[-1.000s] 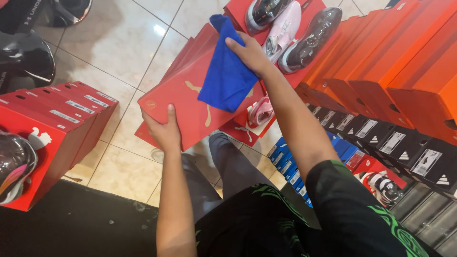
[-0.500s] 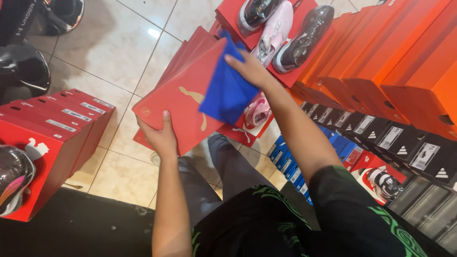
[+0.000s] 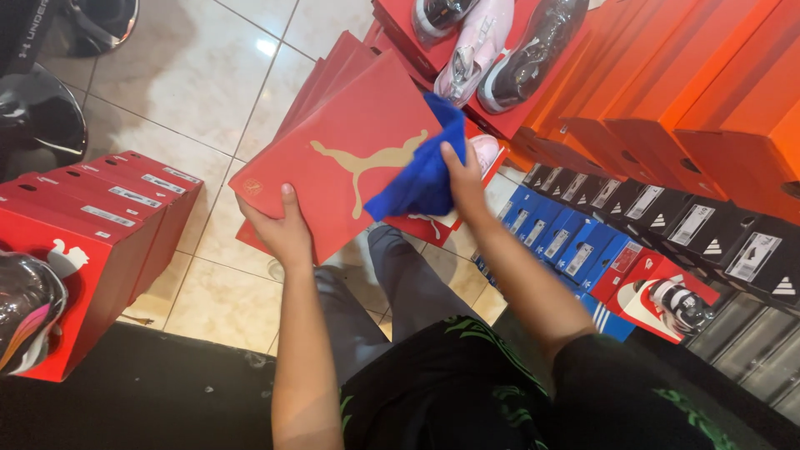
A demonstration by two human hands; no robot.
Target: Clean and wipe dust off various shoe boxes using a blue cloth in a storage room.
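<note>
My left hand (image 3: 283, 233) grips the near edge of a flat red shoe-box lid (image 3: 333, 150) with a gold animal figure on it, holding it tilted over the floor. A blue cloth (image 3: 421, 171) lies bunched against the lid's right side, and my right hand (image 3: 462, 179) presses on it from the near side. More red lids sit stacked under the held one. My legs in grey trousers (image 3: 408, 283) stretch out below the lid.
Red shoe boxes (image 3: 108, 217) stand at the left, with a shiny shoe (image 3: 25, 312) beside them. Orange boxes (image 3: 667, 92) rise at the right above rows of black boxes (image 3: 708, 229) and blue boxes (image 3: 567, 242). Pink and black shoes (image 3: 500, 46) lie on a red box. Pale floor tiles (image 3: 192, 75) show behind.
My right hand has drawn the blue cloth down the lid toward me, from its far end to its right side. The left hand keeps its grip on the lid's near edge.
</note>
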